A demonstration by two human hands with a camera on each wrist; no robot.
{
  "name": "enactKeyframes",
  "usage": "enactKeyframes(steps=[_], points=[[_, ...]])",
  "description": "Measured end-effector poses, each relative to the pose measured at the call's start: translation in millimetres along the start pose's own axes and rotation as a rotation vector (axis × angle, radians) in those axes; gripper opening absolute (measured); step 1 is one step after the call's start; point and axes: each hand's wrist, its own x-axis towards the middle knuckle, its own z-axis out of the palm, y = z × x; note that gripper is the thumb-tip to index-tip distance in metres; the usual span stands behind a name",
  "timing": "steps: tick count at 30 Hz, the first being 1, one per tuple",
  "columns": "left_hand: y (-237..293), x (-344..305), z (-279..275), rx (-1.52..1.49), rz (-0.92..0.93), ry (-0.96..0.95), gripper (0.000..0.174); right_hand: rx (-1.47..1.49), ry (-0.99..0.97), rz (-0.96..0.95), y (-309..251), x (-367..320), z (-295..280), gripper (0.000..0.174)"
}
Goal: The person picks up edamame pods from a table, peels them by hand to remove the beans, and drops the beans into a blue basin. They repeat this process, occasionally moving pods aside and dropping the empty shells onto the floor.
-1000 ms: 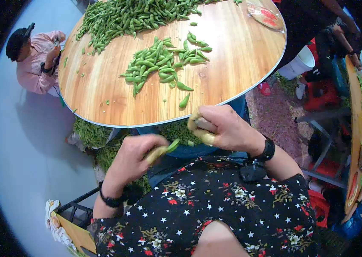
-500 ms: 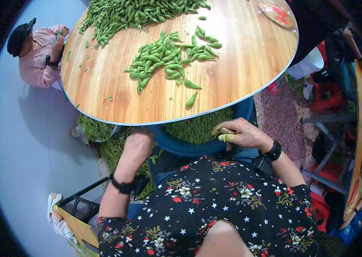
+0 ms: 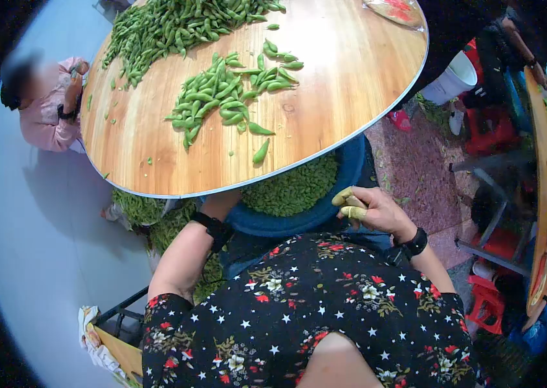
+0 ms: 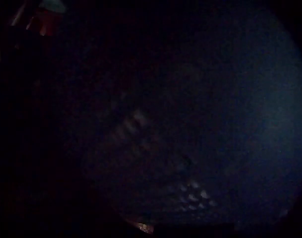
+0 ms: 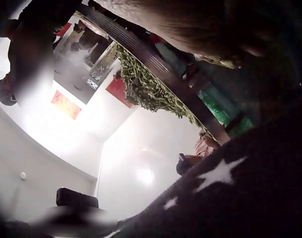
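My right hand hovers by the right rim of a blue tub, its fingers loosely bent with nothing seen between them. Yellowish coverings wrap some of its fingertips. Shelled green beans fill the tub, which sits partly beneath the round wooden table. At the tub's left side my left hand reaches under the table edge; its fingers are hidden, and the left wrist view is nearly black. On the tabletop lies a small spread of edamame pods, with a single pod nearest the edge.
A large heap of pods covers the table's far left. Under the table's left side are more green pods. A person in pink sits at left. To the right are a white bucket and a second table.
The hands were up near the table edge, the left one with a green pod. Both came down apart; the left then slid forward under the table. The right now stays beside the tub.
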Motion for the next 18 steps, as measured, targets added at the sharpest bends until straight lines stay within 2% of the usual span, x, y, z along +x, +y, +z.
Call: enactKeyframes(steps=[4, 5, 8, 10, 11, 13, 15, 16, 17, 18], points=[[-0.5, -3.1, 15.0, 0.028, 0.035, 0.086, 0.026, 0.034, 0.012, -0.006, -2.3, -0.6, 0.2, 0.022], [0.0, -54.1, 2.8, 0.034, 0.046, 0.110, 0.026, 0.038, 0.021, 0.010, -6.3, -1.1, 0.1, 0.022], [10.1, -45.8, -7.7, 0.044, 0.059, 0.158, 0.026, 0.039, 0.024, 0.012, -12.4, 1.4, 2.0, 0.022], [36.7, -18.6, -73.9, -1.280, -0.809, -0.534, 0.022, 0.035, 0.016, -0.003, -20.7, 5.4, 5.2, 0.022], [45.2, -15.7, -82.8, -1.282, -0.807, -0.531, 0.022, 0.074, -0.022, 0.015, -31.5, 6.3, 6.2, 0.020], [58.2, -13.6, -93.3, -1.695, -0.919, -0.412, 0.019, 0.106, -0.054, 0.034, -50.4, 7.7, 8.1, 0.019], [64.2, -16.0, -99.4, -1.785, -0.942, -0.411, 0.017, 0.155, -0.110, 0.006, -65.9, 9.7, 10.4, 0.020], [67.5, -18.8, -102.9, -1.957, -0.985, -0.349, 0.018, 0.147, -0.110, 0.006, -73.1, 10.7, 11.6, 0.020], [68.9, -19.6, -106.4, -2.127, -1.025, -0.280, 0.019, 0.246, -0.128, 0.040, -79.5, 11.9, 13.1, 0.020], [68.9, -18.2, -110.9, -2.129, -1.023, -0.271, 0.019, 0.345, -0.146, 0.074, -83.7, 13.8, 15.2, 0.020]])
